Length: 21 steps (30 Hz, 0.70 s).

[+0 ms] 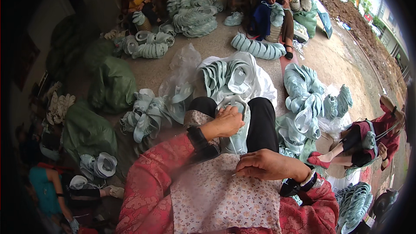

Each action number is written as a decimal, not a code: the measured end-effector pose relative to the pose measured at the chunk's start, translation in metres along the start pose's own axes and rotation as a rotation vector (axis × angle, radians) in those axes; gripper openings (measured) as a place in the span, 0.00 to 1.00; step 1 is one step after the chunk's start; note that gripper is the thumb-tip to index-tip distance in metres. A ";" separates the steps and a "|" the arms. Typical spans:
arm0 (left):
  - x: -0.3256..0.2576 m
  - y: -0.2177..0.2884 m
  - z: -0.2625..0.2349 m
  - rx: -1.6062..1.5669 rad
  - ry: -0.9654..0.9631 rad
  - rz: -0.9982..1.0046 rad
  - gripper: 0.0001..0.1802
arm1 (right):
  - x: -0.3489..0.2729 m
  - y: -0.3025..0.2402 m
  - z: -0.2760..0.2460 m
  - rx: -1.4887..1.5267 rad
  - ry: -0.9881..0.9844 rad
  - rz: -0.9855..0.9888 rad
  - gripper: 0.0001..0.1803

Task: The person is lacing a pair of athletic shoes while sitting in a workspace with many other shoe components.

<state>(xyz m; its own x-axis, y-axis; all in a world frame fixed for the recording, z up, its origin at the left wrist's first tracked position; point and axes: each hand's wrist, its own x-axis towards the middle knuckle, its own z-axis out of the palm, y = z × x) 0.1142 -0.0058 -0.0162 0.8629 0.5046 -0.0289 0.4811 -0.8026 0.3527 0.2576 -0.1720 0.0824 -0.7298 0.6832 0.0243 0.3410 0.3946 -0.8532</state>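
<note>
left hand point(226, 122) flat on soft mesh shoe upper point(236, 136), right hand point(265, 165) pinching needle point(234, 174)

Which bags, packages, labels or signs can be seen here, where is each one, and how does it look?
Green sacks: left of the lap, bulging, dark green.
Clear plastic bag: ahead on the floor, crumpled, transparent.
White bag: ahead, open, holding pale blue shoe uppers.
Pale green sack: far right, beside a seated person.
No labels, signs or screens visible.

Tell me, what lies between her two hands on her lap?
In the head view, the pale shoe upper under the left hand runs down toward the right hand; beneath it lies the floral apron.
</note>
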 end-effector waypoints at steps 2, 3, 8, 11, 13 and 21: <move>-0.002 0.000 -0.001 -0.006 0.006 0.011 0.16 | -0.002 0.000 -0.003 0.007 -0.010 0.019 0.16; -0.002 0.001 -0.003 -0.010 0.008 0.029 0.19 | -0.006 0.002 -0.006 -0.002 0.009 -0.004 0.15; -0.044 -0.001 -0.084 -1.180 -0.318 0.056 0.29 | -0.039 -0.004 -0.040 0.221 0.133 0.483 0.09; -0.099 -0.044 -0.107 -1.471 -0.032 0.089 0.27 | -0.078 0.027 -0.053 0.196 0.471 0.662 0.06; -0.150 -0.064 -0.137 -1.415 0.088 -0.037 0.24 | -0.115 0.056 -0.063 0.248 0.571 0.674 0.07; -0.282 -0.180 -0.113 -0.694 0.184 -0.647 0.14 | -0.161 0.148 -0.069 0.346 1.003 0.779 0.08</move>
<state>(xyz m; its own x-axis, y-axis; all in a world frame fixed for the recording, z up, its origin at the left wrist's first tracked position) -0.2337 0.0323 0.0338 0.3971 0.8723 -0.2854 0.6050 -0.0149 0.7961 0.4668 -0.1814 -0.0112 0.3930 0.8741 -0.2855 0.1921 -0.3816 -0.9041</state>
